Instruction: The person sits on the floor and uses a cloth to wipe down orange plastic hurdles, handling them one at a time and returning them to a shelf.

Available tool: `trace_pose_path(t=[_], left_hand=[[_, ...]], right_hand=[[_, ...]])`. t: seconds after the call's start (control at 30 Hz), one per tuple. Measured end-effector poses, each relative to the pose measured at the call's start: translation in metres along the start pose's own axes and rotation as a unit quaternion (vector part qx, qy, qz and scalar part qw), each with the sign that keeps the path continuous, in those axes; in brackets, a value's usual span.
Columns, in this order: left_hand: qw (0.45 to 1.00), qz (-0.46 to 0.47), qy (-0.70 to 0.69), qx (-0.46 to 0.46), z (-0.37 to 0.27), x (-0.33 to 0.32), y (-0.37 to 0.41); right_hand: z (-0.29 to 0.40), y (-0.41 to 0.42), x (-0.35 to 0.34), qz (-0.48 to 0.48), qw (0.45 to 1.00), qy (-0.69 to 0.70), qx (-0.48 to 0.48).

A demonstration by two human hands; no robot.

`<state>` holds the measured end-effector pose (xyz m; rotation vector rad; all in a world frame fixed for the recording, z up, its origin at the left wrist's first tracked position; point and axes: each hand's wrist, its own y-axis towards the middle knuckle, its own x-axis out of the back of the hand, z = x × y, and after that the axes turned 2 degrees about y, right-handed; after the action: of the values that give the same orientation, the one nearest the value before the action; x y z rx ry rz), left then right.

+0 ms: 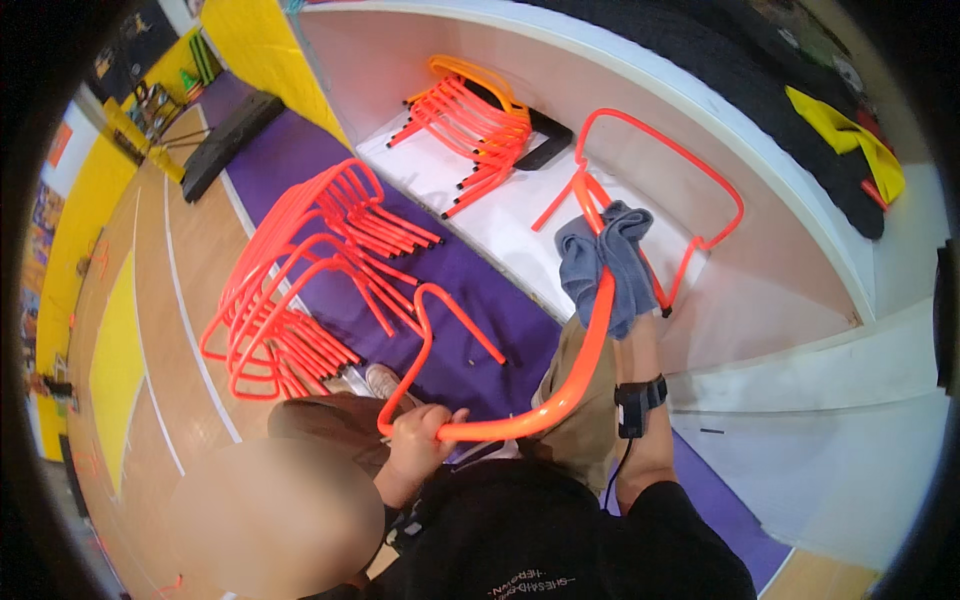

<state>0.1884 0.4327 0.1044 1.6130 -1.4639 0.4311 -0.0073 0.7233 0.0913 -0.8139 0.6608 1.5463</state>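
An orange-red tubular training hurdle (568, 390) slants across in front of my body. My left hand (424, 442) is wrapped around its bar near a bent corner. Farther up the same bar, a grey-blue cloth (607, 262) is folded around the tube. My right hand (636, 330) presses the cloth to the bar and is mostly hidden by it. A black strapped device (639, 406) with a cable sits on my right forearm. One foot of the held hurdle, with a black cap, hangs over the purple floor (525, 300).
Several nested orange hurdles (292, 270) stand on the floor at left. More hurdles (472, 120), some yellow-orange, lie stacked on a white ledge (480, 217). Another orange hurdle (731, 195) leans by the ledge's wall. A black padded block (232, 142) lies farther back.
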Motion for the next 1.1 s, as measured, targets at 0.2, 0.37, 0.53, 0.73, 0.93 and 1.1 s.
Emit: trace_pose_path(t=[0.2,0.37,0.53,0.73,0.93,1.1], left_hand=[[1.0,-0.022,-0.007,0.005,-0.004,-0.03,0.007],[0.998,-0.053,0.002,0.019,0.005,-0.041,0.014],[0.997,-0.051,0.008,0.055,0.014,-0.042,0.025],[0.992,-0.052,-0.036,0.113,0.013,-0.053,0.04],[0.97,-0.04,-0.195,0.136,0.01,-0.049,0.047],[0.954,0.098,-0.243,0.147,0.013,-0.017,0.022]], right_hand=[[-0.007,-0.024,-0.021,0.031,0.999,-0.007,-0.009],[-0.017,-0.007,-0.066,0.079,0.996,0.006,-0.028],[-0.049,-0.024,-0.1,0.089,0.992,-0.015,-0.09],[-0.098,-0.054,-0.122,-0.049,0.968,-0.225,0.097],[-0.118,-0.042,-0.102,0.027,0.963,-0.262,0.053],[-0.089,-0.004,-0.107,0.064,0.984,-0.166,0.012]])
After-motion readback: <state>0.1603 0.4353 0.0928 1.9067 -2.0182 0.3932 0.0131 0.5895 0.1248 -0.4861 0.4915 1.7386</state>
